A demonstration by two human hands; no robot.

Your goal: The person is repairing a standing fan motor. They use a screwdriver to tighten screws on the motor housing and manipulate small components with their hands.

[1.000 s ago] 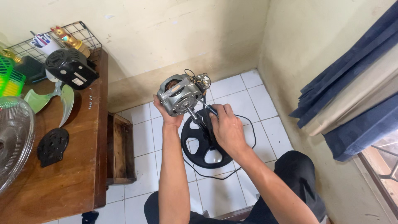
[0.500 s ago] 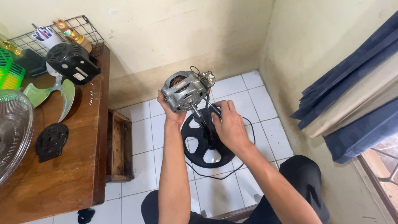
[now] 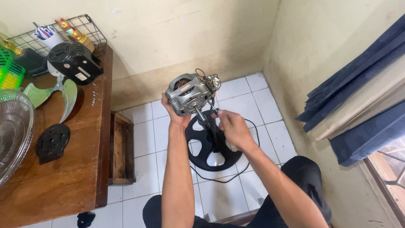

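one bare fan motor [image 3: 188,95], grey metal with a bunch of wires at its top, is held up over the white tiled floor [image 3: 143,131] near the wall corner. the left hand [image 3: 176,115] is closed around its lower left side. the right hand [image 3: 233,127] is curled shut on one thin tool [image 3: 212,106] whose tip meets the motor's face. below stands one round black fan base [image 3: 211,147] with one black cord [image 3: 228,177]. on the wooden table [image 3: 63,177] to the left lie one black motor cover [image 3: 74,62], one green fan blade [image 3: 50,93], one flat black plate [image 3: 52,142] and one clear grille [image 3: 12,131].
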